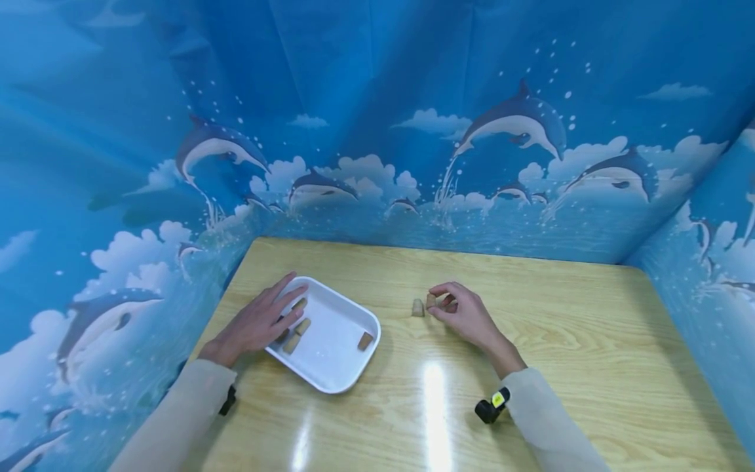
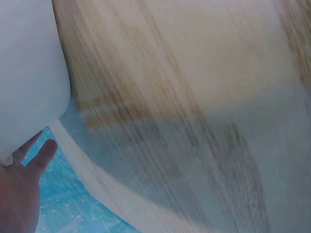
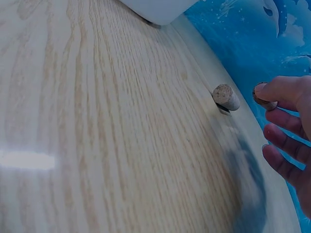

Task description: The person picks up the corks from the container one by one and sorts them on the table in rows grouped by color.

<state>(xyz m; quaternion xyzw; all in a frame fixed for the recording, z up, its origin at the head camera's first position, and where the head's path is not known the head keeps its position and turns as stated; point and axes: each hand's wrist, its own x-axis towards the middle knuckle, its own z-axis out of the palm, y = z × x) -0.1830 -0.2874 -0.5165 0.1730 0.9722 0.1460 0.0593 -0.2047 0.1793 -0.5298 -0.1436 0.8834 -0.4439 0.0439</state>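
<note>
Between thumb and fingertips my right hand (image 1: 463, 313) pinches a brown cork (image 1: 431, 301), seen also in the right wrist view as a cork (image 3: 264, 97) under the thumb. Just left of it another cork (image 1: 417, 307), paler, stands upright on the table. My left hand (image 1: 259, 321) lies over the left side of the white tray (image 1: 330, 383), fingers spread and fairly straight. Inside the tray, a few corks (image 1: 303, 327) lie by those fingers, partly hidden by them. A darker cork (image 1: 365, 341) rests near the tray's right end.
The wood-grain table (image 1: 566, 328) extends to the right and front of the tray. A blue dolphin-print sheet (image 1: 377, 131) hangs behind the table and along both sides. A black wrist camera (image 1: 488, 411) sits below my right sleeve.
</note>
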